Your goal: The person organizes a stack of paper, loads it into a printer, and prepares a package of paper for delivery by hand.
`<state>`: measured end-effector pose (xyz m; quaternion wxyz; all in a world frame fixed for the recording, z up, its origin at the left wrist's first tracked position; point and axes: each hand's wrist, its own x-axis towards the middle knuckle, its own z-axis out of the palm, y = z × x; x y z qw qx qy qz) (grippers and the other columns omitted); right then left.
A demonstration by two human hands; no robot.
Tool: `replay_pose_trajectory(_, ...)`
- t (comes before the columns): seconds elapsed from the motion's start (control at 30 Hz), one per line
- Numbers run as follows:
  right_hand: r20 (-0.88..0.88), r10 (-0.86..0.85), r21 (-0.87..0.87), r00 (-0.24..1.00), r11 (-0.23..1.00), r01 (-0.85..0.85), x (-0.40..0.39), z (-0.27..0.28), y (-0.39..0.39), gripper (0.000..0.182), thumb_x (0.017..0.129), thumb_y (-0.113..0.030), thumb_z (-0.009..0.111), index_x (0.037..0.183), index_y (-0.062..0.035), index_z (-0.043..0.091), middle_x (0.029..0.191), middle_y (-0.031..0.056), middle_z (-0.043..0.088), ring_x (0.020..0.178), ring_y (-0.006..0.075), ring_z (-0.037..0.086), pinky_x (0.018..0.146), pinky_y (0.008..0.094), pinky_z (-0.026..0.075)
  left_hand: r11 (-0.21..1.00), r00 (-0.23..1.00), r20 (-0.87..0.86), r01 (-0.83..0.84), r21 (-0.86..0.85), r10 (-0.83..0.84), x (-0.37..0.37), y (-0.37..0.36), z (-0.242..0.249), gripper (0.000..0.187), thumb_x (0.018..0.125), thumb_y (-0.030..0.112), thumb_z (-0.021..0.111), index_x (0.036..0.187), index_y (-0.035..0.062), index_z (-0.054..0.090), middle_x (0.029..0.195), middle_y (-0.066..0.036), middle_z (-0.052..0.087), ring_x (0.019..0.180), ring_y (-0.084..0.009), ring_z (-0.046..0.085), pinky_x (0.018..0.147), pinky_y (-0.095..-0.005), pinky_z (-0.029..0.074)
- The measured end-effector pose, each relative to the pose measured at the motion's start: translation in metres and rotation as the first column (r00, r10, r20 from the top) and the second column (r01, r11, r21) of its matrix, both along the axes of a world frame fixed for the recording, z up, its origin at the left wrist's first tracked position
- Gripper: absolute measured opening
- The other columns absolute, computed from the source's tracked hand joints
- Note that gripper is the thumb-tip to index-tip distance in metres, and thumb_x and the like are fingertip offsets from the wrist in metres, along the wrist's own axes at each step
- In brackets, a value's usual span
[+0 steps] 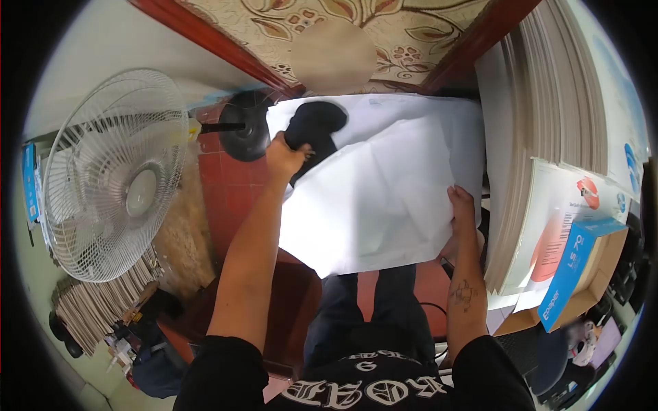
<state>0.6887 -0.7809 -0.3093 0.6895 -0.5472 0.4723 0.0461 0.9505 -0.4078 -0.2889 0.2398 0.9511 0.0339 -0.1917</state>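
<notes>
A large white paper sheet [384,212] spreads in front of me, creased and hanging toward my knees at its near edge. My left hand [286,156] is closed on a black, shoe-shaped item [315,127] at the sheet's upper left. That item lies over the paper, and its exact kind cannot be made out. At the right edge of the sheet, my right hand [462,209] grips the paper, thumb side up. Part of its fingers is hidden behind the sheet.
A white standing fan [142,194] is on the left, its black round base [245,127] on red floor tiles. Tall stacks of board [548,89] rise on the right, near a blue and brown box [572,274]. Ahead is a flowered panel [411,34] with a red wooden frame.
</notes>
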Motion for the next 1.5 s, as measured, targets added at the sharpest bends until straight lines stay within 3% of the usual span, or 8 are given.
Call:
replay_pose_trajectory(0.17, 0.008, -0.171, 0.179, 0.985, 0.97, 0.167, 0.03, -0.009, -0.008, 0.024, 0.095, -0.014, 0.06, 0.109, 0.0044, 0.064, 0.096, 0.0074, 0.068, 0.082, 0.015, 0.062, 0.078, 0.0266, 0.05, 0.798, 0.907, 0.266, -0.113, -0.592, 0.326, 0.01, 0.01, 0.057, 0.03, 0.085, 0.005, 0.068, 0.11, -0.0027, 0.055, 0.1, -0.013, 0.066, 0.085, -0.0218, 0.065, 0.078, -0.0307, 0.051)
replay_pose_trajectory(0.47, 0.049, -0.401, 0.015, 0.915, 0.916, 0.401, 0.036, -0.035, -0.009, 0.026, 0.095, -0.019, 0.057, 0.107, 0.0031, 0.065, 0.089, 0.0077, 0.068, 0.082, 0.0179, 0.064, 0.078, 0.0311, 0.052, 0.813, 0.963, 0.224, 0.009, -0.582, 0.149, -0.103, -0.036, 0.15, 0.049, 0.084, 0.001, 0.064, 0.128, -0.0077, 0.042, 0.115, -0.019, 0.057, 0.107, -0.0276, 0.057, 0.095, -0.0363, 0.044)
replay_pose_trajectory(0.57, -0.296, -0.018, -0.621, 0.955, 0.763, -0.178, 0.003, -0.051, -0.029, 0.025, 0.094, -0.02, 0.058, 0.105, -0.0004, 0.069, 0.088, 0.0107, 0.071, 0.083, 0.0218, 0.067, 0.078, 0.0328, 0.052, 0.895, 0.967, 0.24, 0.033, -0.445, 0.083, -0.106, -0.039, 0.048, 0.058, 0.085, 0.008, 0.068, 0.131, -0.0061, 0.035, 0.13, -0.026, 0.046, 0.119, -0.0358, 0.049, 0.102, -0.0425, 0.038)
replay_pose_trajectory(0.67, -0.315, -0.245, -0.869, 0.917, 0.463, -0.175, -0.009, -0.04, -0.024, 0.023, 0.092, -0.022, 0.059, 0.103, -0.0044, 0.071, 0.092, 0.0137, 0.072, 0.088, 0.0278, 0.068, 0.08, 0.035, 0.052, 0.86, 0.966, 0.065, -0.192, -0.472, 0.251, -0.098, -0.033, -0.023, 0.071, 0.079, 0.016, 0.076, 0.132, -0.0069, 0.035, 0.129, -0.028, 0.045, 0.119, -0.0382, 0.049, 0.098, -0.0443, 0.041)
replay_pose_trajectory(0.8, -0.26, -0.205, -0.905, 0.944, 0.392, -0.164, 0.008, -0.042, -0.032, 0.026, 0.091, -0.024, 0.061, 0.106, -0.005, 0.071, 0.101, 0.0158, 0.071, 0.094, 0.0333, 0.067, 0.083, 0.0374, 0.051, 0.759, 0.95, -0.243, -0.305, -0.575, 0.198, -0.083, -0.061, 0.019, 0.091, 0.072, 0.02, 0.084, 0.138, -0.0079, 0.029, 0.13, -0.028, 0.044, 0.12, -0.0375, 0.048, 0.101, -0.0432, 0.04)
replay_pose_trajectory(1.0, -0.629, -0.163, -0.762, 0.76, 0.322, -0.561, 0.053, -0.018, -0.028, 0.053, 0.087, -0.026, 0.062, 0.131, 0.0026, 0.051, 0.122, 0.0262, 0.058, 0.111, 0.0427, 0.056, 0.098, 0.0501, 0.04, 0.932, 0.973, 0.144, -0.125, -0.339, 0.183, -0.09, -0.061, 0.022, 0.106, 0.069, 0.029, 0.086, 0.144, -0.0095, 0.021, 0.141, -0.034, 0.031, 0.133, -0.0445, 0.032, 0.11, -0.0454, 0.031)
replay_pose_trajectory(1.13, -0.589, 0.15, -0.803, 0.794, 0.004, -0.596, 0.039, 0.001, 0.009, 0.078, 0.084, -0.031, 0.066, 0.145, 0.0018, 0.032, 0.147, 0.0294, 0.032, 0.136, 0.0437, 0.031, 0.109, 0.056, 0.025, 0.929, 0.919, 0.286, -0.173, -0.327, 0.272, -0.153, -0.038, 0.053, 0.102, 0.069, 0.032, 0.085, 0.139, -0.0131, 0.027, 0.134, -0.035, 0.041, 0.127, -0.0455, 0.04, 0.108, -0.0475, 0.031)
replay_pose_trajectory(1.5, -0.509, 0.859, -0.548, 0.052, -0.277, -0.789, 0.074, 0.045, 0.084, 0.03, 0.078, -0.018, 0.071, 0.101, 0.0005, 0.067, 0.103, 0.018, 0.066, 0.094, 0.0359, 0.063, 0.086, 0.0428, 0.05, 0.705, 0.581, -0.476, -0.697, 0.128, 0.66, -0.594, 0.042, 0.188, 0.065, 0.079, 0.035, 0.07, 0.13, 0.0008, 0.047, 0.116, -0.027, 0.06, 0.108, -0.043, 0.058, 0.093, -0.0464, 0.047)
